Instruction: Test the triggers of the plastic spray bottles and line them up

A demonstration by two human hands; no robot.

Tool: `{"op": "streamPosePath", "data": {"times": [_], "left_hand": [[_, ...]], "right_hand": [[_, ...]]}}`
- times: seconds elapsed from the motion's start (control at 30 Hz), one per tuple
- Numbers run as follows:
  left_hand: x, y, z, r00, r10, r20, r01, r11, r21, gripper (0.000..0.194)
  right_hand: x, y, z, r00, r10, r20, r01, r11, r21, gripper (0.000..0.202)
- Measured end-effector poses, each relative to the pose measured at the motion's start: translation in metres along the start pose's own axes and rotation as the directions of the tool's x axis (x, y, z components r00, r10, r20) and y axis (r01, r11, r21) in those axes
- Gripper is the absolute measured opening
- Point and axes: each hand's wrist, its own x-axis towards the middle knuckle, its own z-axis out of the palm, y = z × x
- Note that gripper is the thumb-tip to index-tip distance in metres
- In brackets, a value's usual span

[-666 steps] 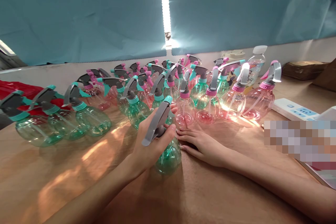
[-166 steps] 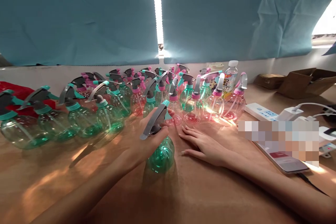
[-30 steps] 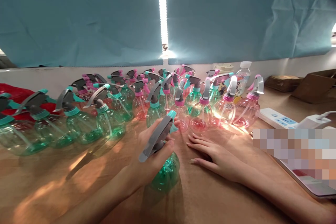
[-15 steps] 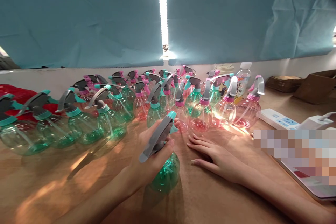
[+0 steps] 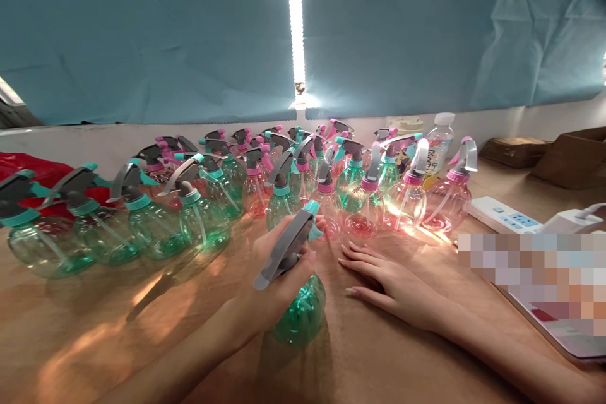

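Observation:
My left hand [image 5: 272,278] is wrapped around the neck of a green spray bottle [image 5: 303,312] with a grey and teal trigger head. The bottle stands on the brown table [image 5: 379,360], and my fingers hide its collar. To its right, my right hand [image 5: 379,271] lies flat on the table, palm down with its fingers stretched out, holding nothing. Just beyond my hands stand a pink spray bottle [image 5: 364,214] and a green spray bottle [image 5: 283,202], part of a crowd of similar ones.
Several green spray bottles [image 5: 203,227] line the left side, before a red bag [image 5: 42,170]. At back right stand a clear drink bottle [image 5: 440,139] and a cardboard box [image 5: 575,158]. A white power strip [image 5: 504,214] and a blurred-out flat device [image 5: 568,341] lie right.
The whole view has shifted slightly, so the bottles at left appear a little further right. My hands keep their places, the left one still on the green spray bottle.

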Motion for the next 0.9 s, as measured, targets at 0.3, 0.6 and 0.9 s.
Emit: {"op": "streamPosePath", "data": {"times": [0.3, 0.6, 0.9], "left_hand": [[-0.0006, 0.0035, 0.0014, 1.000, 0.010, 0.001, -0.010, 1.000, -0.010, 0.007], [0.0005, -0.0023, 0.0005, 0.998, 0.057, 0.030, -0.057, 0.998, -0.024, 0.012], [0.0005, -0.0014, 0.0016, 0.999, 0.026, 0.034, -0.025, 0.998, -0.052, 0.014]], "right_hand": [[0.0005, -0.0012, -0.0005, 1.000, 0.003, 0.019, -0.002, 0.999, -0.032, 0.062], [0.0000, 0.0010, 0.0020, 1.000, 0.011, -0.007, -0.011, 1.000, 0.011, 0.060], [-0.0002, 0.0031, 0.0037, 1.000, -0.013, -0.028, 0.013, 1.000, 0.011, 0.059]]}}
